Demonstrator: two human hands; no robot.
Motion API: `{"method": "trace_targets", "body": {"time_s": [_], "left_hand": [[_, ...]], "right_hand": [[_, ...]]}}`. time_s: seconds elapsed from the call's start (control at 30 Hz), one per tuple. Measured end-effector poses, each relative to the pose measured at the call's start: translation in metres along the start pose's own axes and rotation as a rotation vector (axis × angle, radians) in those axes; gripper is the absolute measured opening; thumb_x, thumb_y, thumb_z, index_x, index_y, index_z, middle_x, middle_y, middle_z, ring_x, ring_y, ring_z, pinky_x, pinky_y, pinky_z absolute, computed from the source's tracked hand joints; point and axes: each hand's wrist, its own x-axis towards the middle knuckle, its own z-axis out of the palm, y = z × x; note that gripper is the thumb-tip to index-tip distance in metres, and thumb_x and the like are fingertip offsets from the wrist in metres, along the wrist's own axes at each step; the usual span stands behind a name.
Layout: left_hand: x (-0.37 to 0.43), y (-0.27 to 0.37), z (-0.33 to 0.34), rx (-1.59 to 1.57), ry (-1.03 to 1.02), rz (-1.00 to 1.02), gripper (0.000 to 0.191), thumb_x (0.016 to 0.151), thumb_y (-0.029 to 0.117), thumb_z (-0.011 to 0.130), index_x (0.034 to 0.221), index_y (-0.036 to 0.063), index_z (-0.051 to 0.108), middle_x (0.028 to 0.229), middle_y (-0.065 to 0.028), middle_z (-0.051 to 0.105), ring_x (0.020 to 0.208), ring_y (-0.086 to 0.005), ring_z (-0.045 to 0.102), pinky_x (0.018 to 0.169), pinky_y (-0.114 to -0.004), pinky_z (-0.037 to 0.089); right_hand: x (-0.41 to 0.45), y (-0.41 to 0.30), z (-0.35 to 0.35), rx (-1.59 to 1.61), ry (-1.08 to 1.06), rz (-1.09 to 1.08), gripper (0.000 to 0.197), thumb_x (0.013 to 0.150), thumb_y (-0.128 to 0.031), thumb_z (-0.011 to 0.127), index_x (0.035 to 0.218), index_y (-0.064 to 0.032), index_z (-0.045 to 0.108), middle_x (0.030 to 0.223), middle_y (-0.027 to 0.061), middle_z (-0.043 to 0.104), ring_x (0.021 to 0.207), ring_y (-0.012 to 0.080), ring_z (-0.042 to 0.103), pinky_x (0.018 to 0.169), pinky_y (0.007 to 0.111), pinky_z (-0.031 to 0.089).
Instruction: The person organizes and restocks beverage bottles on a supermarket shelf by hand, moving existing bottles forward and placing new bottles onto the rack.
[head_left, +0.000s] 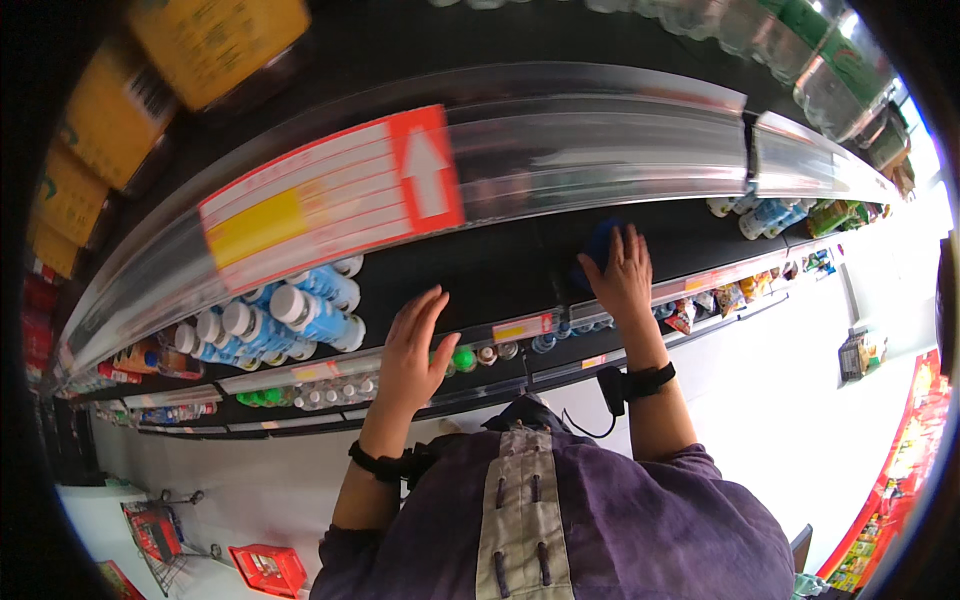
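My right hand (625, 271) lies over a dark blue cloth (598, 251) on a black shelf (480, 262); part of the cloth shows beside the thumb, and the palm side is hidden. Nearer the middle, my left hand (417, 351) is raised at the shelf's front edge, its fingers extended, thumb apart and nothing in it. To its left stand several blue-labelled bottles with white caps (300, 311) on the same shelf.
A shelf edge with a clear label strip (600, 142) and a red-bordered price card (334, 199) overhangs the hands. Yellow cartons (217, 45) sit upper left. Bottles with green caps (464, 359) stand below. A red basket (268, 570) and a shopping cart (156, 534) are on the floor.
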Motion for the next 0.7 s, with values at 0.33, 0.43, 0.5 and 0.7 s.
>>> {"method": "trace_targets", "body": {"time_s": [0.33,0.43,0.5,0.7], "left_hand": [[0.059,0.001,0.093,0.276,-0.410,-0.083,0.076,0.092,0.055,0.053,0.149,0.0105,0.029,0.156,-0.0169,0.021,0.143,-0.0388,0.020,0.115,-0.054,0.018],[0.066,0.004,0.097,0.264,-0.491,-0.146,0.078,0.091,0.058,0.050,0.152,0.0167,0.024,0.159,-0.0124,0.013,0.146,-0.0358,0.011,0.117,-0.053,0.011],[0.067,0.005,0.100,0.263,-0.499,-0.141,0.077,0.092,0.058,0.050,0.152,0.0180,0.023,0.160,-0.0104,0.011,0.147,-0.0350,0.010,0.117,-0.053,0.012],[0.063,0.003,0.096,0.265,-0.523,-0.233,0.078,0.091,0.057,0.051,0.153,0.0221,0.021,0.160,-0.0068,0.010,0.147,-0.0329,0.008,0.118,-0.052,0.009]], "right_hand": [[0.042,0.028,0.034,0.293,-0.228,-0.318,0.052,0.083,-0.021,0.059,0.133,-0.0085,0.051,0.140,0.0185,0.043,0.131,0.0376,0.040,0.109,0.051,0.032],[0.069,0.126,0.083,-0.100,-0.079,-0.175,0.040,0.088,-0.018,0.051,0.128,-0.0122,0.055,0.135,0.0130,0.048,0.122,0.0329,0.048,0.098,0.052,0.041],[0.093,0.195,0.103,0.009,-0.215,-0.031,0.042,0.088,-0.016,0.049,0.129,-0.0118,0.054,0.131,0.0151,0.051,0.122,0.0347,0.049,0.098,0.050,0.043],[0.134,0.217,0.153,0.180,-0.112,0.157,0.042,0.086,-0.013,0.049,0.127,-0.0064,0.054,0.132,0.0180,0.052,0.123,0.0368,0.049,0.098,0.049,0.044]]}}
